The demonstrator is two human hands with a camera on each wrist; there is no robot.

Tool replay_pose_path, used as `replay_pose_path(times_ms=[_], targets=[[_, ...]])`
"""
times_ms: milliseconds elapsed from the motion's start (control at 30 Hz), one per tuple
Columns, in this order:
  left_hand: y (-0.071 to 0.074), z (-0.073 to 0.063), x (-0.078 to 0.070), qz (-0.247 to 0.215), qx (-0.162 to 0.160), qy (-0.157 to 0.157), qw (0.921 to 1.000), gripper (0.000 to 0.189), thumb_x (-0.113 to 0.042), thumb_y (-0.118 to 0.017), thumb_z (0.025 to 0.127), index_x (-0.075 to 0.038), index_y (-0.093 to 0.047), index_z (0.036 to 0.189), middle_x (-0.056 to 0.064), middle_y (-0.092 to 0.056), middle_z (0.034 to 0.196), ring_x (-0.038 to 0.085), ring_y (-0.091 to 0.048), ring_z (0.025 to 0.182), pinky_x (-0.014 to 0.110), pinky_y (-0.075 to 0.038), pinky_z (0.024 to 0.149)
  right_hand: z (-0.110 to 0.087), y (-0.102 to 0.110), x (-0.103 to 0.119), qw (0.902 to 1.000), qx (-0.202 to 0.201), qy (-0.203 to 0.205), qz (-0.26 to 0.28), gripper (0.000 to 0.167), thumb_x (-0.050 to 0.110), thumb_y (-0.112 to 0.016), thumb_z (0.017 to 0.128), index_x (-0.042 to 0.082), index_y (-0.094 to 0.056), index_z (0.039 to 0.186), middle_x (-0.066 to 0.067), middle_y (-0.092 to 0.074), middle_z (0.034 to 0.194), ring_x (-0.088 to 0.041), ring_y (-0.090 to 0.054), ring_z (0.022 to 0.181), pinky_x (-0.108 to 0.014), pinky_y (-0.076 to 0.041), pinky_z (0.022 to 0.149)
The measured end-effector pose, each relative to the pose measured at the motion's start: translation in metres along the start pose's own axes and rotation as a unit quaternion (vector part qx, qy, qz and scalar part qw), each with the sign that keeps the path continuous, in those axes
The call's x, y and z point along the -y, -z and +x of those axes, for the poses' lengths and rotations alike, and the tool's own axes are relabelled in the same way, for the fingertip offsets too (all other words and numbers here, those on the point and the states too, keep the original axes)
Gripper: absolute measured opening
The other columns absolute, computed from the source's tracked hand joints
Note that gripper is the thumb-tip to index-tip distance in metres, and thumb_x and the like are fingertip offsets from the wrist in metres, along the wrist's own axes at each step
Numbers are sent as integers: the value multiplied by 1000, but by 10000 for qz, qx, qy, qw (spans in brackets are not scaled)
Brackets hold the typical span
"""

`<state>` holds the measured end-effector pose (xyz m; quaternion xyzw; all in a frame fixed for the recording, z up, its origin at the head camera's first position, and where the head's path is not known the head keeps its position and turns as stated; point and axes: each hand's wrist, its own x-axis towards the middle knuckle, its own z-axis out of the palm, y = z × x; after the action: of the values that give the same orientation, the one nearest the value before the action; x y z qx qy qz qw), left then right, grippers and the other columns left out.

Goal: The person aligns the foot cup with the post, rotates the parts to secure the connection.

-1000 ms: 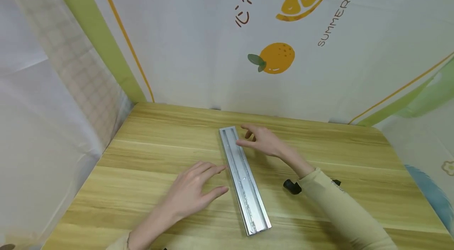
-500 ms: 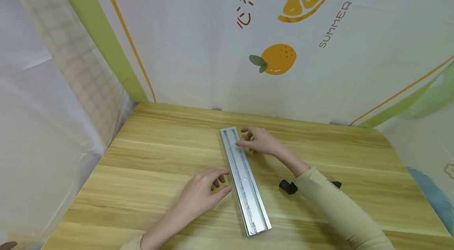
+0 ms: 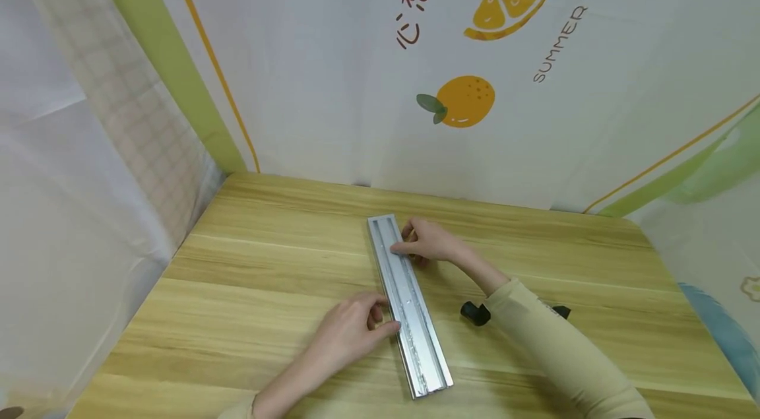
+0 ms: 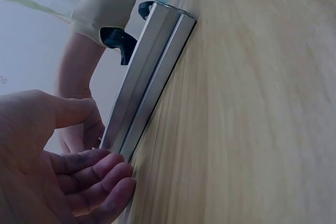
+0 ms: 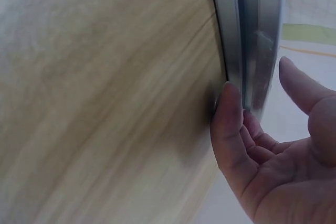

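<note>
A long silver aluminium profile (image 3: 410,303) with grooves along its top lies on the wooden table, running away from the person. My left hand (image 3: 356,326) is at its near left side, curled fingertips against the side and thumb at the top edge. Those fingers (image 4: 113,182) meet the lower edge in the left wrist view. Farther back, my right hand (image 3: 430,239) holds the opposite long side, its thumb reaching over the top face. In the right wrist view the index finger (image 5: 229,114) lies along the profile's (image 5: 233,30) lower side.
A black object (image 3: 475,313) lies right of the profile, its middle hidden by the right sleeve (image 3: 552,340). Behind the wood-grain table (image 3: 279,221) hangs a white cloth (image 3: 326,89) with orange prints. More cloth (image 3: 77,175) closes off the left side.
My left hand has moved right and onto the profile's side, its fingers curling in. My right hand has come down slightly, closing in on the other side. The profile stays in place.
</note>
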<state>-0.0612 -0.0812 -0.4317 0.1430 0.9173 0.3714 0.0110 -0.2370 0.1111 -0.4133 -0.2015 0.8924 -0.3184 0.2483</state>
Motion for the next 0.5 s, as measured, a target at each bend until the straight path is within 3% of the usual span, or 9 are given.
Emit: replay_pose_path(times_ms=[233,500], targets=[[-6,2,-3,-22,119,330,9994,41,-47,-78,85,-10,-72,101,-6,-62,77,2,-48,65,21,-40,59,0,-1,1,9998,94,-106,101,40,35,-70,97,1,-57,112,-10,-70,83,-19,-67,68,-33,-59,61],[-11,5,-4,-131,299,686,9971,45,-48,-81,81,-9,-70,100,-9,-57,72,4,-47,61,23,-38,55,2,-3,0,9992,226,-162,280,35,33,-68,99,1,-57,108,-9,-68,80,-17,-67,62,-33,-61,60]])
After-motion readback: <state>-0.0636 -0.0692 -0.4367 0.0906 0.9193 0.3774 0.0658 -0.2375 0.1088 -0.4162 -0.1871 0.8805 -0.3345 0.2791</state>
